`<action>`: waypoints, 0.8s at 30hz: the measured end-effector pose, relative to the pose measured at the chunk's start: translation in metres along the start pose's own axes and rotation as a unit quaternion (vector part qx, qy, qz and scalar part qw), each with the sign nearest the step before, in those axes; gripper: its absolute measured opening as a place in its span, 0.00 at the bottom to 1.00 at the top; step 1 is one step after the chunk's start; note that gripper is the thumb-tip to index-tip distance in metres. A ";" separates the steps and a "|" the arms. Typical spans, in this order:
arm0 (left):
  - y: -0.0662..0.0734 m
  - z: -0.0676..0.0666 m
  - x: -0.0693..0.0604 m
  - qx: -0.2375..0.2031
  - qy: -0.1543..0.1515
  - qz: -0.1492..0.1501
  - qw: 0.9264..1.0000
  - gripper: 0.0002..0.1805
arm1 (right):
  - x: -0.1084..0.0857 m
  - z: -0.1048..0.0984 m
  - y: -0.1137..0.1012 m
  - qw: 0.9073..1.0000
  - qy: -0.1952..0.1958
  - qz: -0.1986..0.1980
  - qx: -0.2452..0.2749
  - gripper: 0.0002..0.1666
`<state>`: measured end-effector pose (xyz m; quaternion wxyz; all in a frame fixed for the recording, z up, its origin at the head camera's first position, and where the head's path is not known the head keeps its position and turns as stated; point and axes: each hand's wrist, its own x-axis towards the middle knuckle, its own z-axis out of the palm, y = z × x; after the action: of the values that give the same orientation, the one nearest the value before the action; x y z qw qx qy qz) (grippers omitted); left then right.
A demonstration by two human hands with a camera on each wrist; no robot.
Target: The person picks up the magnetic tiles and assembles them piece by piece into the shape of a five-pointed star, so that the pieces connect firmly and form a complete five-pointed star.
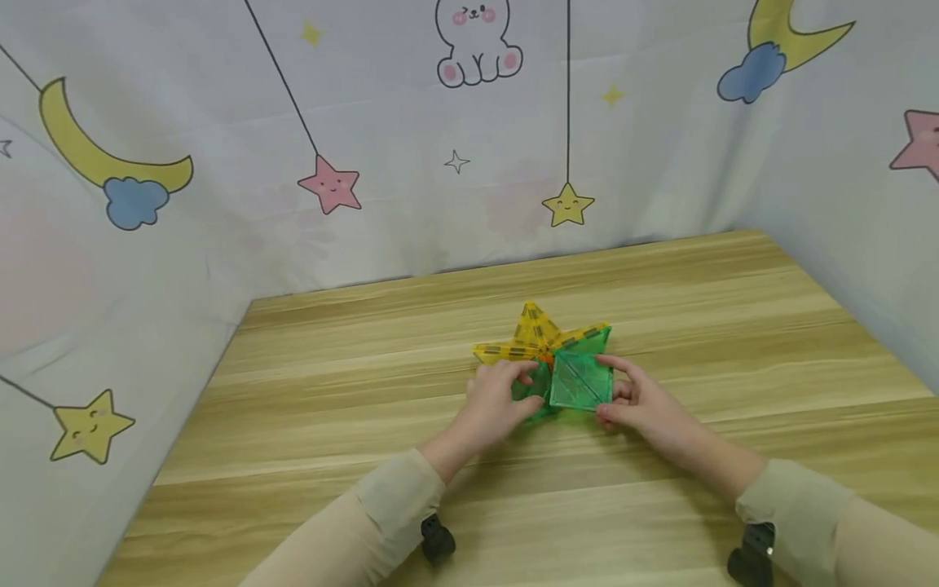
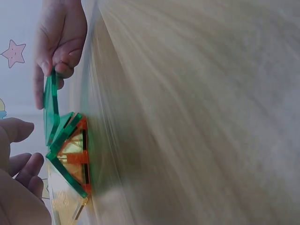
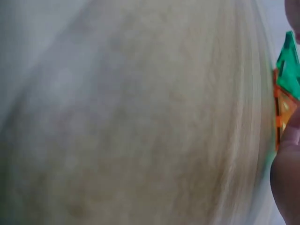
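A star-like build of see-through magnetic tiles stands on the table, with yellow tiles [image 1: 534,328] at its back and left and orange tiles [image 2: 85,157] low inside. My right hand [image 1: 640,401] pinches the right edge of a green magnetic tile [image 1: 581,381], square with a diagonal line. In the left wrist view this tile is raised, its lower end at the build's green ridge [image 2: 65,136]. My left hand [image 1: 497,397] is beside the build's left green part [image 1: 539,381], thumb and fingers apart, gripping nothing. Only part of the right hand [image 3: 287,168] shows in the right wrist view.
The build stands on a wood-grain table [image 1: 367,375]. A pale cloth [image 1: 411,122] printed with stars, moons and a bear rises behind the table and along both sides. A dark wrist camera [image 1: 438,540] hangs under the left sleeve, another camera [image 1: 753,554] under the right.
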<state>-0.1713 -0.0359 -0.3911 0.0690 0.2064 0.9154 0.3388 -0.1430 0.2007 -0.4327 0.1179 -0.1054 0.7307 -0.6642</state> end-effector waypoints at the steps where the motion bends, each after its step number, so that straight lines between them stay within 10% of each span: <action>1: -0.001 -0.001 0.000 -0.001 0.000 0.000 1.000 0.26 | 0.001 -0.001 0.001 1.000 -0.003 0.004 -0.003 0.46; 24: -0.059 -0.028 0.026 0.084 0.067 -0.026 0.994 0.27 | 0.012 0.001 -0.006 0.987 0.004 0.064 -0.146 0.43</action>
<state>-0.2215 -0.0825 -0.4076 -0.0009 0.1645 0.9481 0.2722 -0.1536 0.1952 -0.4275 0.1406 -0.0716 0.8254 -0.5420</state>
